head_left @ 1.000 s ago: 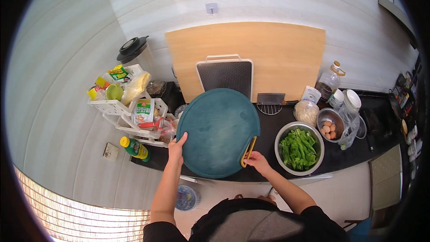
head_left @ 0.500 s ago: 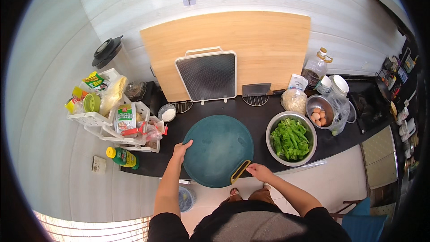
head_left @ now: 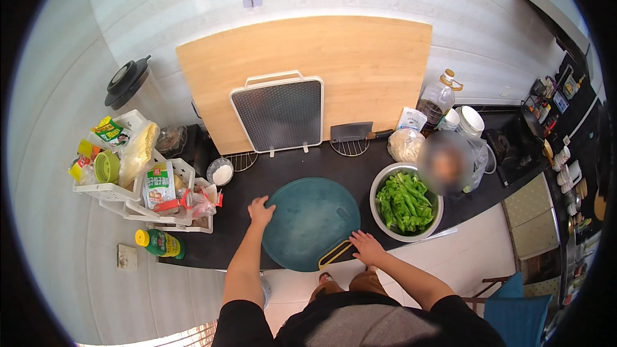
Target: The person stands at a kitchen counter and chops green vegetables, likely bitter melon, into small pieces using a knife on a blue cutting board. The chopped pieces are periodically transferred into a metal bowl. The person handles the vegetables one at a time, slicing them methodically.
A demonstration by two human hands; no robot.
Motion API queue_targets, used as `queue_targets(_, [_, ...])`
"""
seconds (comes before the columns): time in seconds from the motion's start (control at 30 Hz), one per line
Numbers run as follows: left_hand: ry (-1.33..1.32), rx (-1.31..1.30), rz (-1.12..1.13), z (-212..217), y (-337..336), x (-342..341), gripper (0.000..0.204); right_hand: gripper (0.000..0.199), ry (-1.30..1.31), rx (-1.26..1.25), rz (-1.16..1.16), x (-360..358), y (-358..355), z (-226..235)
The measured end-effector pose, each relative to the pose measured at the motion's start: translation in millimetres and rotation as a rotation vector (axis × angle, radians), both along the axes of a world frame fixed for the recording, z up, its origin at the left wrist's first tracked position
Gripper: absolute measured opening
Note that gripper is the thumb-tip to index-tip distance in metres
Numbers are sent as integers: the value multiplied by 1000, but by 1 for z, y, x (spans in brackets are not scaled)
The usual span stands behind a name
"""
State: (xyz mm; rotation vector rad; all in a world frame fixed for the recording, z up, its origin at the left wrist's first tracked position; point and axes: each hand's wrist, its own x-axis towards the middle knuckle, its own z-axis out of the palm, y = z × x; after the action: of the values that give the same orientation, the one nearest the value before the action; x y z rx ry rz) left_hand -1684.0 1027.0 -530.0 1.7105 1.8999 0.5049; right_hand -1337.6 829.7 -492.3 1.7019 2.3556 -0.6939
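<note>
A round dark-green cutting board [head_left: 311, 222] with a yellow handle [head_left: 335, 254] lies on the black counter, its near edge by the counter's front. At the board's left rim is my left hand [head_left: 261, 211], open, its fingers loosely stretched and touching or close to the edge. My right hand [head_left: 367, 248] is open beside the handle, fingers spread over the counter's front, holding nothing. Right of the board stands a steel bowl [head_left: 437, 217] full of green peppers [head_left: 404, 203].
Behind are a large wooden board [head_left: 360, 58], a black cutting board [head_left: 277, 115] on a stand and a cleaver [head_left: 351, 132]. White baskets [head_left: 123, 194] with packages, a small bowl of white powder [head_left: 222, 172] and a yellow-capped bottle [head_left: 159, 243] sit left; an oil bottle [head_left: 437, 99] stands right.
The green board has been lowered flat onto the counter. My right hand has let go of its handle and spread its fingers; my left hand has loosened at the rim.
</note>
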Motion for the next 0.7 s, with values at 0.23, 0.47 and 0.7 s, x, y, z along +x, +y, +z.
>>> queue_targets(0.23, [297,-56,-277,40,-58,55,67,63,-47,116,35,-7,26,-15])
queue_targets(0.47, [489,-461,-97,2,-114,43,80,65,-171,22,78,-14,28,-13])
queue_targets(0.7, [483,-424,-259,19,-83,30,92,50,51,-61,95,-20,22,3])
